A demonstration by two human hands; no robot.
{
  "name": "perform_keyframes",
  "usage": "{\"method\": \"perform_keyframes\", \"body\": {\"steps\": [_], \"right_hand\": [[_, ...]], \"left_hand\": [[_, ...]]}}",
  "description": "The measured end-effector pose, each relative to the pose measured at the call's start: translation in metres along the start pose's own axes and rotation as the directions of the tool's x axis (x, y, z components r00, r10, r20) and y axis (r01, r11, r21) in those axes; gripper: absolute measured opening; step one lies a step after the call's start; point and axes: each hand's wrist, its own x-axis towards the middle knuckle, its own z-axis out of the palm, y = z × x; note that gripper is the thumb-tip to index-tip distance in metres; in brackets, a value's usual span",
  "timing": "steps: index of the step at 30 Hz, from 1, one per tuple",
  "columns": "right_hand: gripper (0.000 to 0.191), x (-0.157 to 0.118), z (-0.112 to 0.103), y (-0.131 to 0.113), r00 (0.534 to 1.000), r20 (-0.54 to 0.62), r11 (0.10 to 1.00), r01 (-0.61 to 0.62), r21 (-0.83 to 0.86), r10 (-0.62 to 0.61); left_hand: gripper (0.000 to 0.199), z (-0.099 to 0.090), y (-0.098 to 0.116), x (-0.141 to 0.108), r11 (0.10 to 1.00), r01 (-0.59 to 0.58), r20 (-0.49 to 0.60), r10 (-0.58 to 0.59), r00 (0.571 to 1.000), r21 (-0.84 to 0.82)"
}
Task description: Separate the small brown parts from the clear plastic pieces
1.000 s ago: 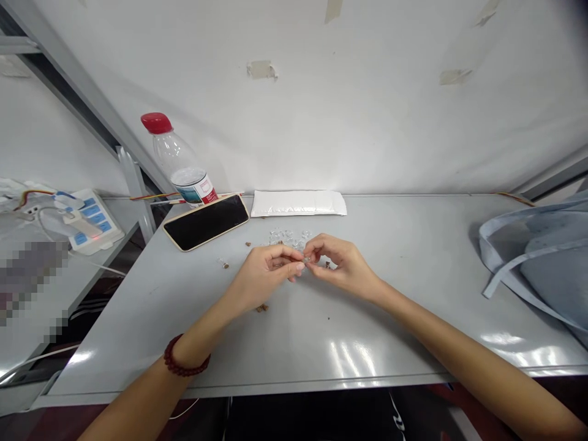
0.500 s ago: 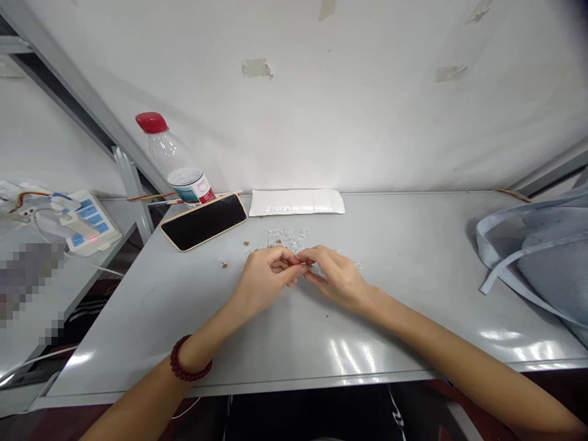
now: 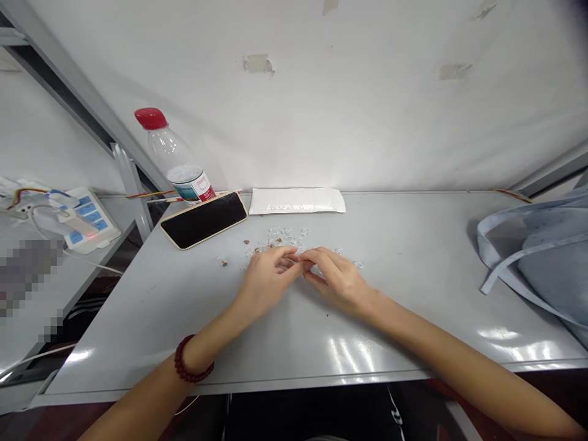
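My left hand [image 3: 266,278] and my right hand [image 3: 337,275] meet fingertip to fingertip low over the grey table. Both are closed in a pinch, and whatever lies between the fingertips is too small and hidden to make out. Just beyond them is a scatter of small clear pieces [image 3: 285,234], with several small brown bits among them. One brown bit [image 3: 224,263] lies apart, left of my left hand. A few clear pieces [image 3: 358,264] show beside the right hand. A dark red bead bracelet [image 3: 186,364] circles my left wrist.
A white flat packet [image 3: 296,201] lies along the wall. To its left are a phone [image 3: 204,220] and a red-capped bottle [image 3: 177,159]. A blue-grey cloth bag [image 3: 551,251] sits at the right, and a power strip [image 3: 87,220] is at far left.
My left hand's fingers have shifted slightly and its wrist has turned a little. Both hands remain together at the same place. The view has moved very slightly.
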Motion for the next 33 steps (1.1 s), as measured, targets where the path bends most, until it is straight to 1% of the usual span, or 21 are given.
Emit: {"method": "perform_keyframes", "body": {"steps": [2,4,8,12,14,16,18,19,20,21,22,23,24,26,29,31,33], "right_hand": [[0.021,0.0,0.0,-0.001,0.999,-0.027,0.999,-0.022,0.035,0.023],[0.019,0.0,0.0,-0.002,0.997,-0.038,0.995,-0.067,0.068,0.07],[0.013,-0.001,0.0,-0.004,0.987,-0.053,0.984,-0.149,0.094,0.154],[0.012,-0.003,0.002,-0.005,0.984,-0.046,0.978,-0.162,0.127,0.169],[0.012,-0.004,0.002,-0.005,0.983,-0.031,0.971,-0.174,0.166,0.181],[0.012,-0.002,0.0,-0.005,0.972,0.009,0.941,-0.229,0.251,0.234],[0.011,0.002,-0.004,-0.003,0.943,0.071,0.868,-0.326,0.373,0.324],[0.012,0.004,-0.007,-0.001,0.92,0.117,0.814,-0.387,0.433,0.375],[0.013,0.006,-0.009,0.001,0.89,0.178,0.752,-0.451,0.481,0.42],[0.014,0.008,-0.012,0.003,0.858,0.251,0.691,-0.511,0.511,0.449],[0.014,0.01,-0.014,0.005,0.823,0.332,0.637,-0.567,0.523,0.46],[0.013,0.011,-0.016,0.007,0.79,0.411,0.596,-0.613,0.518,0.455],[0.012,0.012,-0.018,0.008,0.762,0.475,0.578,-0.645,0.499,0.44],[0.01,0.013,-0.02,0.009,0.73,0.554,0.603,-0.665,0.441,0.401],[0.012,0.014,-0.023,0.009,0.711,0.607,0.682,-0.641,0.351,0.356],[0.011,0.015,-0.025,0.01,0.714,0.608,0.715,-0.621,0.322,0.346],[0.008,0.014,-0.024,0.015,0.745,0.554,0.745,-0.595,0.301,0.371]], "left_hand": [[0.027,-0.001,0.0,0.0,0.998,-0.059,0.095,0.059,0.994,-0.004],[0.026,-0.003,0.002,-0.001,0.994,-0.112,0.144,0.111,0.983,-0.001],[0.028,-0.003,0.003,-0.003,0.977,-0.181,0.113,0.169,0.979,0.108],[0.032,0.001,0.004,-0.006,0.959,-0.213,0.076,0.202,0.976,0.185],[0.033,0.001,0.004,-0.006,0.963,-0.194,0.073,0.183,0.98,0.185],[0.031,-0.004,0.005,-0.004,0.981,-0.136,0.11,0.121,0.986,0.14],[0.028,-0.015,0.006,0.0,0.994,-0.061,0.15,0.048,0.988,0.086],[0.028,-0.023,0.006,0.002,0.997,-0.032,0.143,0.021,0.99,0.076],[0.031,-0.031,0.006,0.004,0.995,-0.007,0.116,-0.005,0.993,0.1],[0.032,-0.039,0.007,0.006,0.988,0.027,0.079,-0.04,0.996,0.152],[0.032,-0.047,0.007,0.007,0.974,0.04,0.067,-0.057,0.996,0.223],[0.03,-0.053,0.008,0.008,0.947,0.031,0.081,-0.06,0.995,0.32],[0.028,-0.058,0.008,0.009,0.91,0.03,0.085,-0.072,0.994,0.414],[0.022,-0.061,0.006,0.009,0.838,0.011,0.114,-0.087,0.99,0.545],[0.015,-0.055,0.0,0.009,0.799,-0.003,0.141,-0.103,0.985,0.601],[0.013,-0.048,-0.005,0.009,0.776,-0.003,0.122,-0.096,0.988,0.631],[0.012,-0.043,-0.008,0.008,0.741,-0.006,0.095,-0.078,0.992,0.672]]}}
